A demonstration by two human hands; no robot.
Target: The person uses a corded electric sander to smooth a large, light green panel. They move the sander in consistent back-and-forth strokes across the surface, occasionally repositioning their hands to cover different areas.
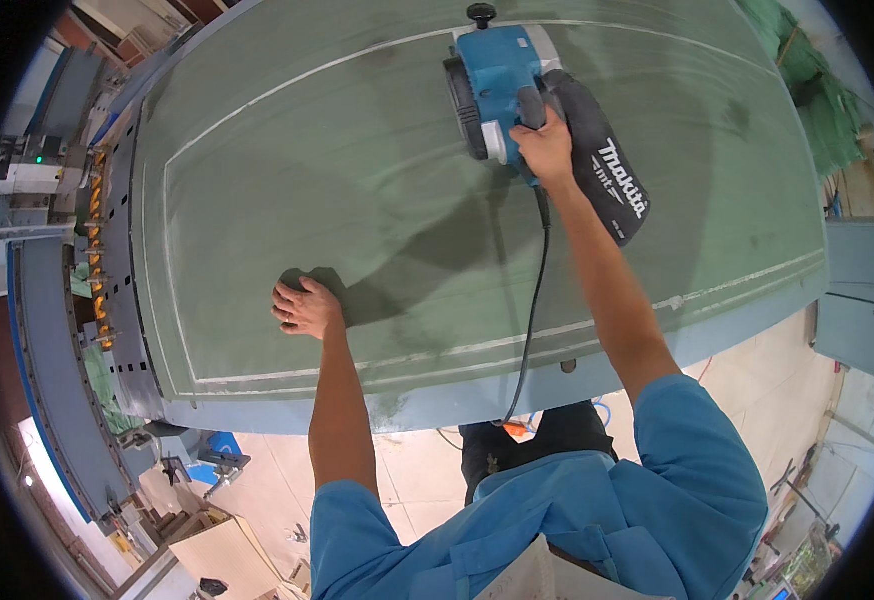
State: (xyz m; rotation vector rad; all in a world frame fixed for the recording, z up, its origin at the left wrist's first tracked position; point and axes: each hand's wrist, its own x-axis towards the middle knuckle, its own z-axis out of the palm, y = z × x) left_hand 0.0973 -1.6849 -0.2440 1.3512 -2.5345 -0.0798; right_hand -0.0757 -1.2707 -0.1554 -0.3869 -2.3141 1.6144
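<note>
A blue belt sander (pixel 502 75) with a black front knob sits on the large green tabletop (pixel 257 220), toward its far side. My right hand (pixel 545 148) is wrapped round the sander's rear handle. A black dust bag (pixel 597 150) hangs off the sander's right side, next to my wrist. From the handle a black power cord (pixel 535 320) runs over the surface and down past the near edge. My left hand (pixel 307 308) rests on the green surface at the left, fingers spread and holding nothing; a dark shadow lies around it.
White lines border the green surface. A row of orange coiled parts (pixel 99 250) and blue-grey machine frame (pixel 52 330) stand along the left. Green sheeting (pixel 827 110) hangs at the far right, above a blue-grey cabinet (pixel 862 290). Pale tiled floor (pixel 747 370) shows below the near edge.
</note>
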